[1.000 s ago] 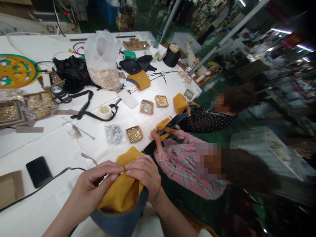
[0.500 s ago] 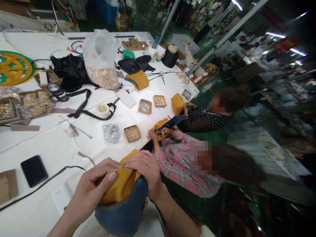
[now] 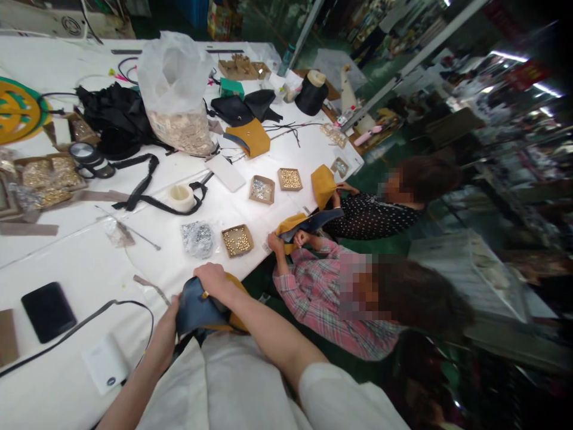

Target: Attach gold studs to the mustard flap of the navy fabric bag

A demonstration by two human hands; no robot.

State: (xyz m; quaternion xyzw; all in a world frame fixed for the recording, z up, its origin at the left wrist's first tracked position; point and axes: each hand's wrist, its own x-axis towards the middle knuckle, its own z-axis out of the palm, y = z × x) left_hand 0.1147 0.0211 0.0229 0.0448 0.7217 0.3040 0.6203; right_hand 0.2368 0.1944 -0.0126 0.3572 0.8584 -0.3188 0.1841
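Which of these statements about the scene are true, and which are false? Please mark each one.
1. Both hands hold the navy and mustard fabric pouch: the left hand and the right hand. True.
2. The black phone lies on that pouch. False: it lies on the white table, apart from it.
3. The small cardboard box of gold studs is closed. False: it is open.
4. The person in the plaid shirt handles mustard fabric. True.
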